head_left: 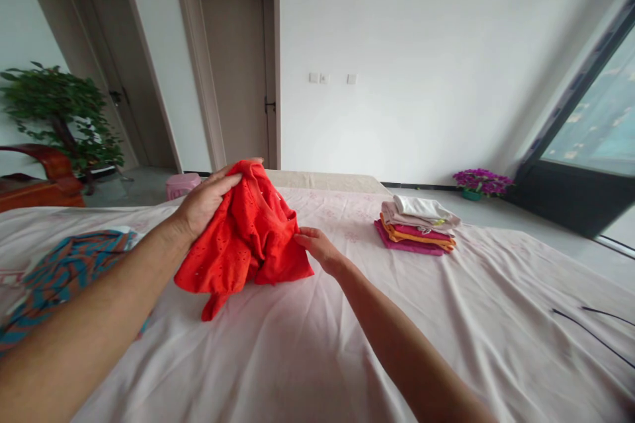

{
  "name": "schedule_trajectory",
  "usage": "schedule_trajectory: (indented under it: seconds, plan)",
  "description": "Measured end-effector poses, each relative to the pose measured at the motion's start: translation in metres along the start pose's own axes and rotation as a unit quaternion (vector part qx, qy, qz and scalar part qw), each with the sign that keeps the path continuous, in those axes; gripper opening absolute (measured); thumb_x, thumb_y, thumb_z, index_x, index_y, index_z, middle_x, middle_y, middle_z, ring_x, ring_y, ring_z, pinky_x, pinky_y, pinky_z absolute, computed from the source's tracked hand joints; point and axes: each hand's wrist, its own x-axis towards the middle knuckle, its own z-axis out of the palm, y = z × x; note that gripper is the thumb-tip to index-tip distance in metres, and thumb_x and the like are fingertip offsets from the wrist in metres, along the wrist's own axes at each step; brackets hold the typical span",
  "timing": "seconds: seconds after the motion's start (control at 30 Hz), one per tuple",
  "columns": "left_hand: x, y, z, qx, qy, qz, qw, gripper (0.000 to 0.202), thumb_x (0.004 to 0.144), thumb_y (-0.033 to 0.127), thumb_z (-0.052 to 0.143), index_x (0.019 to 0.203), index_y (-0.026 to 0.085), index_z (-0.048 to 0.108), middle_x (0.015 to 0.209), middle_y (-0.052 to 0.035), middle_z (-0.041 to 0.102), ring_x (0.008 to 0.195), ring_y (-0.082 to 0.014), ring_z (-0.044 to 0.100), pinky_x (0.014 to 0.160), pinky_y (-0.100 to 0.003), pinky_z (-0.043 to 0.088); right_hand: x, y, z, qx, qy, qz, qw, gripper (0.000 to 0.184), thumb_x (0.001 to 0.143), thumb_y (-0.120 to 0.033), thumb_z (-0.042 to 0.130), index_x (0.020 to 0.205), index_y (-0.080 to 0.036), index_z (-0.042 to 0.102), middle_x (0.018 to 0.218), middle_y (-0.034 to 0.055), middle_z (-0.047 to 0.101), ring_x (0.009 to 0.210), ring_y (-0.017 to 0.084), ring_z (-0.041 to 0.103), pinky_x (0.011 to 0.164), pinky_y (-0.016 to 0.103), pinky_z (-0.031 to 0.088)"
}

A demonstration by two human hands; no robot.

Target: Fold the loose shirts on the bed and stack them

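A red-orange garment with small eyelet holes hangs bunched above the bed, its lower edge resting on the pale pink sheet. My left hand grips its top, fingers closed over the cloth. My right hand pinches the garment's right side lower down, near the sheet.
A stack of folded clothes in white, beige, orange and pink lies on the bed to the right. A teal and orange patterned cloth lies at the left. A black cable crosses the right side. Beyond the bed are a pink stool, doors and a plant.
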Motion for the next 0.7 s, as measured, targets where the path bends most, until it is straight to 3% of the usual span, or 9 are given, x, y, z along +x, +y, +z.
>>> schedule_trajectory:
  seconds: [0.1,0.17,0.23,0.3,0.43,0.53,0.7]
  plan:
    - [0.005,0.004,-0.022,0.098,0.021,-0.016,0.995,0.046,0.081,0.033,0.068,0.124,0.019,0.065,0.108,-0.006,0.075,0.095,-0.02,0.069,0.093,-0.034,0.053,0.002,-0.014,-0.023,-0.013,0.148,-0.075,0.986,0.029,0.071,-0.048,0.064,0.072,-0.019,0.059,0.062,-0.0021,0.059,0.057,0.012,0.05,0.055,0.024,0.038]
    - [0.008,0.006,-0.036,0.255,0.062,0.007,0.965,0.039,0.085,0.035,0.062,0.121,0.019,0.068,0.109,-0.0059,0.074,0.096,-0.0202,0.068,0.092,-0.034,0.051,0.002,-0.038,-0.039,-0.055,0.243,-0.148,0.957,0.032,0.077,-0.051,0.058,0.078,-0.02,0.06,0.063,-0.0025,0.059,0.057,0.013,0.051,0.054,0.024,0.038]
    - [0.008,0.011,-0.045,0.438,0.114,0.055,0.89,0.034,0.09,0.033,0.054,0.117,0.02,0.07,0.109,-0.0042,0.074,0.099,-0.0198,0.066,0.093,-0.033,0.048,-0.002,-0.069,-0.051,-0.169,0.292,-0.231,0.913,0.032,0.08,-0.05,0.056,0.081,-0.019,0.064,0.067,-0.0012,0.062,0.063,0.015,0.054,0.058,0.025,0.041]
    - [0.005,0.019,-0.045,0.55,0.153,0.104,0.815,0.035,0.094,0.033,0.048,0.118,0.021,0.069,0.11,-0.0023,0.074,0.1,-0.0181,0.064,0.093,-0.031,0.046,-0.011,-0.1,-0.056,-0.282,0.312,-0.298,0.857,0.029,0.083,-0.045,0.057,0.084,-0.019,0.068,0.074,0.0003,0.066,0.072,0.017,0.059,0.067,0.026,0.044]
    - [-0.003,0.047,-0.025,0.576,0.23,0.194,0.76,0.037,0.094,0.038,0.048,0.117,0.017,0.069,0.104,-0.0008,0.073,0.091,-0.0144,0.063,0.086,-0.026,0.047,-0.035,-0.152,-0.051,-0.383,0.351,-0.369,0.771,0.027,0.087,-0.041,0.055,0.091,-0.02,0.071,0.08,0.0005,0.069,0.076,0.017,0.061,0.072,0.028,0.045]
    - [-0.008,0.077,-0.006,0.573,0.269,0.268,0.726,0.04,0.093,0.04,0.05,0.115,0.012,0.07,0.098,-0.0004,0.071,0.088,-0.0131,0.062,0.086,-0.028,0.047,-0.055,-0.186,-0.046,-0.409,0.386,-0.411,0.717,0.027,0.089,-0.041,0.055,0.091,-0.02,0.072,0.078,0.0004,0.069,0.073,0.016,0.061,0.071,0.028,0.046]
    - [-0.012,0.115,0.01,0.591,0.267,0.318,0.691,0.061,0.091,0.057,0.046,0.117,0.006,0.068,0.09,0.0009,0.065,0.085,-0.0115,0.06,0.086,-0.038,0.044,-0.077,-0.231,-0.058,-0.456,0.391,-0.446,0.664,0.031,0.091,-0.045,0.055,0.09,-0.019,0.073,0.074,0.0013,0.067,0.07,0.015,0.058,0.067,0.029,0.044]
